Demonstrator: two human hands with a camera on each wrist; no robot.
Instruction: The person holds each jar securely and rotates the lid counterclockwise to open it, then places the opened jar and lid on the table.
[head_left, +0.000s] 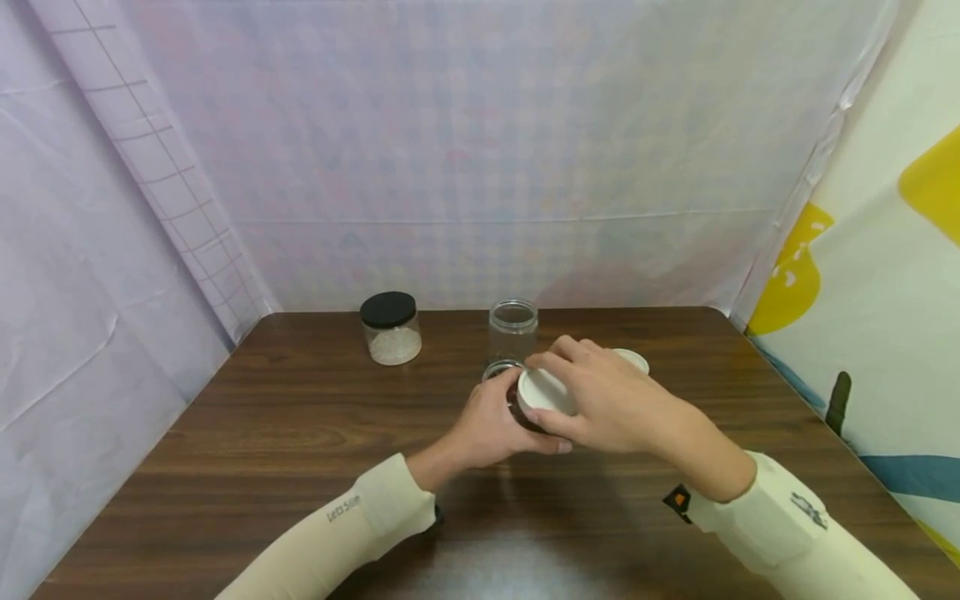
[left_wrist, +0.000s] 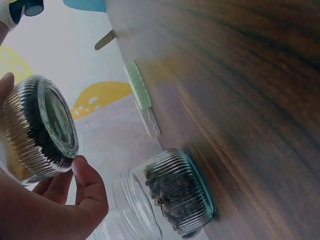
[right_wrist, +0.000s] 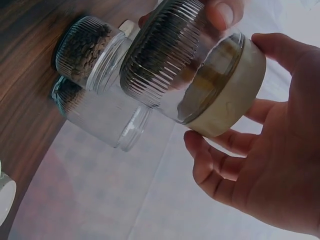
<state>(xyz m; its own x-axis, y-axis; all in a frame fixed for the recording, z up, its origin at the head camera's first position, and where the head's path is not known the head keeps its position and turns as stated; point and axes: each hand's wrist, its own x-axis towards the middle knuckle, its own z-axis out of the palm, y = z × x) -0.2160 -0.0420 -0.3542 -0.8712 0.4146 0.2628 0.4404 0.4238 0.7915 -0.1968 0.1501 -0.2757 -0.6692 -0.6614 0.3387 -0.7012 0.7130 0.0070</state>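
Observation:
My left hand [head_left: 491, 421] grips a clear ribbed jar [left_wrist: 35, 130] with dark contents, lifted over the table and tilted. A cream lid [right_wrist: 230, 95] sits on the jar's mouth. The thumb and fingers of my right hand [head_left: 600, 396] curl round this lid's rim. Just behind the held jar stands an open ribbed jar [right_wrist: 87, 52] partly filled with dark, seed-like pieces. Beyond that is a second open clear jar [head_left: 513, 325], with some dark contents at its base in the right wrist view.
A jar with a black lid [head_left: 388, 310] and white grains stands at the back left. Behind my right hand lies a white lid [head_left: 633, 360]; a pale green lid [left_wrist: 137, 85] shows in the left wrist view. Cloth hangs behind the wooden table [head_left: 300, 450].

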